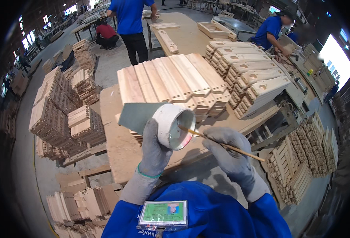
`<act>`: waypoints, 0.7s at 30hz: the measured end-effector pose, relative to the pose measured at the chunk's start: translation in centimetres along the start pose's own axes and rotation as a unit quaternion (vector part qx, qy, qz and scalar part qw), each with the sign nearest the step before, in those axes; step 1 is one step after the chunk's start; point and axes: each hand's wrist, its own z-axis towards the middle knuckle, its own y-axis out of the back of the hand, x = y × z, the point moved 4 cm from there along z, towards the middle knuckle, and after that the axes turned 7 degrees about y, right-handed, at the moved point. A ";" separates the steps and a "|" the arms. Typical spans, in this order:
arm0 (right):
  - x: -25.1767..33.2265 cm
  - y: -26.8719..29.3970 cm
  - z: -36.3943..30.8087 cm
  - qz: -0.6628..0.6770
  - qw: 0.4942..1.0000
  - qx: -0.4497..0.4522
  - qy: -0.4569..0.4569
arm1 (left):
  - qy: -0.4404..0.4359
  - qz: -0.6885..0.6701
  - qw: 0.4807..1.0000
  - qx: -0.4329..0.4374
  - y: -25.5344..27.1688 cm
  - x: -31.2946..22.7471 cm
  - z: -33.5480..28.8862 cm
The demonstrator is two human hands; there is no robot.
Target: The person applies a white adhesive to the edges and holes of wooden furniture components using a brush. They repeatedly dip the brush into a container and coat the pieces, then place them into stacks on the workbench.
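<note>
My left hand (154, 148), in a grey glove, grips a white cup (165, 123) by its side, with the cup's mouth tilted toward the right. A thin wooden stick (238, 150) is pinched in my gloved right hand (228, 152), and its far tip reaches inside the cup. Pale residue and a pink smear mark the cup's inner wall. Behind the cup a flat grey-green piece (139, 116) sticks out to the left; whether I hold it too is hidden. Just beyond my hands lies a stack of pale wooden boards (163, 79) with drilled holes along their near ends.
The stacks rest on a worktable (115, 158). At its right are slotted wooden pieces (250, 67). Pallets of wood stand on the floor at left (56, 111) and right (302, 154). One co-worker (131, 23) stands ahead; another (268, 31) leans over a bench; a third (105, 33) crouches.
</note>
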 end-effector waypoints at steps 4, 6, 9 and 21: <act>-2.2 9.4 -3.3 0.110 0.984 -0.124 -0.068 | 0.015 -0.018 1.000 -0.006 -7.3 6.2 2.0; -3.6 13.9 -3.8 -0.011 0.993 -0.117 -0.027 | 0.012 -0.029 0.999 0.033 -11.3 9.6 2.8; -5.2 20.0 -5.4 -0.063 0.993 -0.099 -0.016 | 0.013 -0.034 0.996 0.080 -17.1 14.0 4.7; -14.2 31.9 -5.9 -0.057 0.994 -0.077 0.052 | -0.020 -0.008 0.991 0.136 -27.2 22.8 14.0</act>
